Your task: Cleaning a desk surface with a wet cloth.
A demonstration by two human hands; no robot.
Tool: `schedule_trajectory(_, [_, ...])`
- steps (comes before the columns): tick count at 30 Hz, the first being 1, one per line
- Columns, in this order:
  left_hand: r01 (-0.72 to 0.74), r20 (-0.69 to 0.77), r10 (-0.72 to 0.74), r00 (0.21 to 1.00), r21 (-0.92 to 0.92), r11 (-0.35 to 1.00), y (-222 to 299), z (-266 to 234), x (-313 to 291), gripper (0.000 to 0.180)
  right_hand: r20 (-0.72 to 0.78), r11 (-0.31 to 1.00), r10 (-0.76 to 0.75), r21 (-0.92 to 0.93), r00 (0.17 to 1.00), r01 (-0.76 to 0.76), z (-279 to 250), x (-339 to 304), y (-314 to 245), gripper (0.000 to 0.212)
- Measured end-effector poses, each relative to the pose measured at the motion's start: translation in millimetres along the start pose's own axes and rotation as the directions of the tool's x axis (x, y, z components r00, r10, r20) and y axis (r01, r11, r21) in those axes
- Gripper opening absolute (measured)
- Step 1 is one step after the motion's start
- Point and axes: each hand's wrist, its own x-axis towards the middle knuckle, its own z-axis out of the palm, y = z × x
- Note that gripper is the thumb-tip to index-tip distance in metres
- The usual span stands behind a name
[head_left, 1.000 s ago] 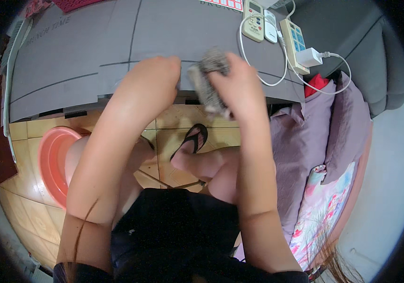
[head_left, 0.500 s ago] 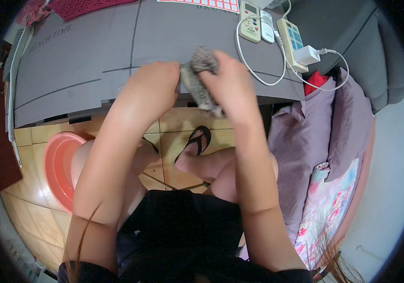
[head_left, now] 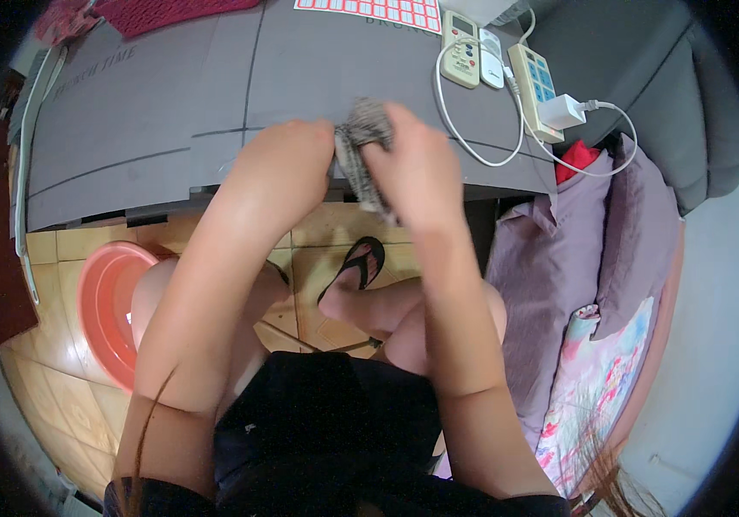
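In front of me, at the near edge of the grey-covered table (head_left: pixel 154 112), my right hand (head_left: pixel 425 164) is closed around a crumpled grey-brown cloth (head_left: pixel 365 129). Part of the cloth hangs down past the table edge. My left hand (head_left: pixel 287 164) is a closed fist just left of it, its knuckles touching the cloth's left side. The fingers of that fist are turned away, and what they hold, if anything, is hidden.
At the table's far right lie a beige remote control (head_left: pixel 460 52), a white remote (head_left: pixel 491 60) and a power strip (head_left: pixel 535 90) with a white charger (head_left: pixel 561 112) and looping cable. A pink basket (head_left: pixel 162 13) stands far left. Below are an orange basin (head_left: pixel 102 310) and purple cushions (head_left: pixel 542 258).
The cloth has been drawn in against my left fist and is more bunched there. My right hand has shifted slightly; the view has tilted a little.
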Motion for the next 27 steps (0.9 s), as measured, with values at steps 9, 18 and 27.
schedule_trajectory(9, [-0.037, 0.006, 0.037, 0.999, -0.021, 0.999, 1, 0, 2, 0.024, -0.127, 0.937, 0.177, -0.280, 0.976, -0.207, -17, 9, 18, 0.019])
schedule_trajectory(18, [-0.038, -0.016, 0.038, 0.999, -0.005, 0.999, 1, -2, -2, 0.024, 0.049, 0.992, 0.122, 0.024, 0.991, -0.123, -13, 12, 20, 0.027])
schedule_trajectory(27, [-0.050, -0.006, 0.050, 0.999, 0.018, 0.999, 0, 2, 0, 0.024, 0.050, 0.971, 0.107, -0.221, 0.993, -0.094, -5, -1, -3, 0.024])
